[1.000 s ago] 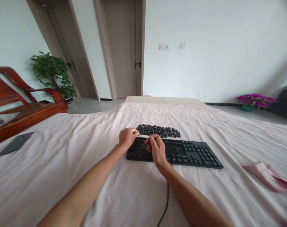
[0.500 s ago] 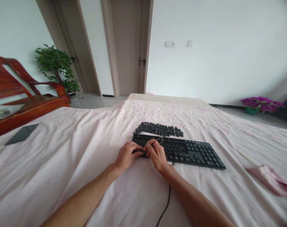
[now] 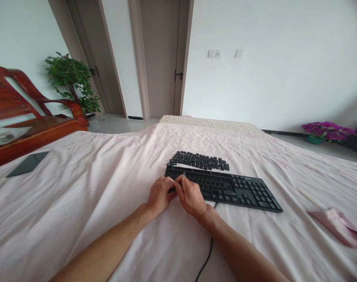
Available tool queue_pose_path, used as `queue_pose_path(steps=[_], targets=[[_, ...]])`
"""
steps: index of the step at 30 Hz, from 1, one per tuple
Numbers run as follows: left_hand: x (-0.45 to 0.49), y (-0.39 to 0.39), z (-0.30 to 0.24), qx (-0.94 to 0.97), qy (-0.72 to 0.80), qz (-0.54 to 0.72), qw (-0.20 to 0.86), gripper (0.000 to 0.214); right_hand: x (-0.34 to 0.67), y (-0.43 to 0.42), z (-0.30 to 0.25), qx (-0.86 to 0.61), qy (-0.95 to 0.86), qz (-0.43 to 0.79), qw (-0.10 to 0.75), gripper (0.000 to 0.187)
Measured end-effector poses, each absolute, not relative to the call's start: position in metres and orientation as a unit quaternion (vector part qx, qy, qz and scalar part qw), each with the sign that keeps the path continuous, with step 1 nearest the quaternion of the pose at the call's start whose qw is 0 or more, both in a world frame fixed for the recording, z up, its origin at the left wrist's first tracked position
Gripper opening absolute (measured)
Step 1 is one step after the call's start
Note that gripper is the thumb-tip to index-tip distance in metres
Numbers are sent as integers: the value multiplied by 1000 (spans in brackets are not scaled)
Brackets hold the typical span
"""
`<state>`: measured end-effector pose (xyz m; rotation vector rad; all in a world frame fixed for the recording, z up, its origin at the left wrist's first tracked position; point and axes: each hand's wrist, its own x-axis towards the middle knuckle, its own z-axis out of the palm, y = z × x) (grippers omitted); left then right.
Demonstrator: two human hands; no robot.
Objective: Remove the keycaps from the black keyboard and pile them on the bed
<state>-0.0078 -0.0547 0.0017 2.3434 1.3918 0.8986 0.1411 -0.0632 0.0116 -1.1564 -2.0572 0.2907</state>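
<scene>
A black keyboard (image 3: 243,192) lies on the pink cloth, many of its left-hand keycaps off and its number pad keys in place. Over its left front part, my right hand (image 3: 190,196) is closed on a wire keycap puller (image 3: 184,174), whose thin metal wires stick up above the fingers. My left hand (image 3: 160,196) meets it at the keyboard's left front corner, its fingers pinched; what lies between them is hidden. Behind the keyboard, loose black keycaps (image 3: 200,160) are laid out in rows.
A black cable (image 3: 207,254) runs toward me between my forearms. A dark flat tablet-like panel (image 3: 28,164) lies at left. On the right are a pink cloth piece (image 3: 337,225) and a pale stick (image 3: 312,197). A wooden bench (image 3: 34,117) stands beyond the left edge.
The wires of the puller have turned from leaning right to pointing away from me. Both hands have shifted slightly left, and my right hand has rolled over.
</scene>
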Motion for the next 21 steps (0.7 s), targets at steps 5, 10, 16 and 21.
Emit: queue_pose_path(steps=[5, 10, 16, 21], targets=[[-4, -56, -2, 820, 452, 330, 123, 18, 152, -62, -4, -424, -768, 173, 448, 17], [-1, -58, -2, 818, 439, 353, 119, 22, 154, -64, -13, -432, -702, 250, 508, 19], [-1, -58, -2, 791, 435, 388, 186, 14, 149, -64, -13, -434, -623, 307, 574, 22], [-5, -50, 1, 767, 411, 411, 272, 13, 151, -64, -13, -421, -659, 274, 560, 21]])
